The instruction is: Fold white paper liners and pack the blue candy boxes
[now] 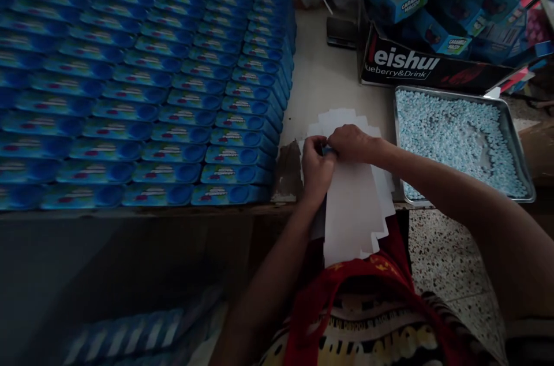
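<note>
My left hand [317, 168] and my right hand [352, 144] meet over a spread of white card sheets [352, 201] with stepped edges, lying from the table top down onto my lap. Both hands have their fingers curled in and pressed together. Between them shows a small blue bit [328, 150], mostly covered by the fingers, so I cannot make out what it is. To the right of my forearm is a metal tray [528, 181] holding many small pale-blue pieces [437, 129].
Stacked rows of blue printed boxes [190, 100] fill the table's left side. A black carton [402, 63] at the back right holds open blue boxes [450, 37]. Beside it lies a dark flat object [341, 32]. More blue-and-white items [125, 334] sit low at the left.
</note>
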`<state>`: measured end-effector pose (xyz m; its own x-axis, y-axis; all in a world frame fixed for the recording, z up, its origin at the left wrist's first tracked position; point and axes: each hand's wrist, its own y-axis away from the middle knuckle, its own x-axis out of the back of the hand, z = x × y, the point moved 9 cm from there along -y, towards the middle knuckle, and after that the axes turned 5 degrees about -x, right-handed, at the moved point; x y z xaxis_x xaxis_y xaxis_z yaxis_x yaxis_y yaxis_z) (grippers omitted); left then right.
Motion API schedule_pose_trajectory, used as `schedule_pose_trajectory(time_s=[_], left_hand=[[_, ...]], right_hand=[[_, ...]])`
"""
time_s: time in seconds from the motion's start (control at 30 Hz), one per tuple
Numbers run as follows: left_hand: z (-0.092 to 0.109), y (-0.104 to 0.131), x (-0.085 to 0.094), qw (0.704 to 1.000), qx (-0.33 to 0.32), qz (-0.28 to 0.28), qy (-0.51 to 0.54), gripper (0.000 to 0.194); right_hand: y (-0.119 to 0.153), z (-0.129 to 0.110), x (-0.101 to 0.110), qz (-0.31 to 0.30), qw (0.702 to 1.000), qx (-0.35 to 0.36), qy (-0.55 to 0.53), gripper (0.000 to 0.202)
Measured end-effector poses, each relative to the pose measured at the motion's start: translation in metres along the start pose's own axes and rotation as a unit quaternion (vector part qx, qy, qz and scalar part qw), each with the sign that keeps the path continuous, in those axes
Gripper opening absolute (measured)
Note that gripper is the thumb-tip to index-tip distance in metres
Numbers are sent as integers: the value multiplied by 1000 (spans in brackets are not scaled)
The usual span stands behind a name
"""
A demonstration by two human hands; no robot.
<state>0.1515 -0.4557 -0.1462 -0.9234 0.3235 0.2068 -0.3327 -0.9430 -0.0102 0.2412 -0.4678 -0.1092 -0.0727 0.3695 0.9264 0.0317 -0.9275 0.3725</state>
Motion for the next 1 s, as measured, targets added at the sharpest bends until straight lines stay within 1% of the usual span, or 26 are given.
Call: schedule_pose_trajectory(time_s=[0.03, 0.13, 0.23, 0.3, 0.33, 0.43, 0.47, 0.5, 0.53, 0.6, 0.63, 0.67, 0.7, 0.73, 0.77, 0.8, 0.83, 0.87, 0.9, 0.93, 0.97, 1.0], left_hand=[[-3, 3, 5, 1000, 6, -1, 23, 32], [-8, 22, 23, 998, 13, -38, 58, 31], [1, 45, 55, 998, -13, -66, 19, 34], [15, 57, 78, 993, -61, -88, -43, 35], [24, 63, 89, 987, -93, -102, -77, 33], [52, 82, 115, 960, -192, -128, -155, 26], [61, 90, 124, 953, -218, -123, -172, 24], [68, 100, 132, 947, -237, -105, -189, 23], [73, 110, 141, 945, -248, -72, -203, 21], [78, 132, 158, 945, -244, 18, -217, 21], [73, 143, 162, 951, -219, 49, -211, 20], [62, 152, 161, 965, -172, 51, -192, 20], [45, 158, 152, 982, -104, 20, -155, 24], [26, 164, 137, 994, -23, -30, -103, 30], [8, 169, 119, 994, 58, -81, -41, 38], [-6, 172, 100, 985, 122, -118, 22, 47], [-13, 170, 84, 975, 162, -133, 78, 57], [-16, 162, 72, 969, 177, -126, 115, 68], [-16, 148, 65, 971, 170, -104, 129, 78], [-15, 131, 59, 978, 152, -83, 119, 86], [-13, 113, 53, 985, 127, -67, 90, 92], [-11, 96, 48, 992, 100, -56, 54, 95]], right_hand=[[0, -3, -2, 3, 1000, -1, 4, 25], [4, -10, -11, 2, 1000, -13, 3, 30], [7, -20, -18, -9, 1000, -14, 7, 38], [6, -20, -17, -11, 999, -28, 15, 39], [4, -16, -15, -11, 999, -44, 18, 38], [6, 10, -3, -13, 995, -98, -8, 41], [11, 22, 1, -16, 994, -109, -24, 45], [19, 34, 5, -21, 992, -117, -40, 47], [30, 49, 8, -28, 989, -130, -58, 46], [66, 82, 10, -45, 976, -187, -98, 34], [90, 96, 8, -54, 964, -226, -126, 29], [118, 107, 3, -60, 948, -266, -166, 28], [147, 112, -6, -69, 925, -302, -218, 28], [177, 110, -17, -79, 898, -331, -280, 28], [205, 102, -31, -92, 866, -350, -344, 28], [229, 89, -46, -111, 834, -360, -403, 30], [247, 74, -57, -116, 813, -359, -443, 36], [259, 62, -64, -106, 812, -352, -453, 41], [264, 52, -66, -82, 828, -337, -441, 46], [263, 46, -62, -45, 855, -315, -410, 51], [256, 42, -56, -4, 882, -293, -370, 55], [244, 41, -48, 36, 902, -277, -329, 57]])
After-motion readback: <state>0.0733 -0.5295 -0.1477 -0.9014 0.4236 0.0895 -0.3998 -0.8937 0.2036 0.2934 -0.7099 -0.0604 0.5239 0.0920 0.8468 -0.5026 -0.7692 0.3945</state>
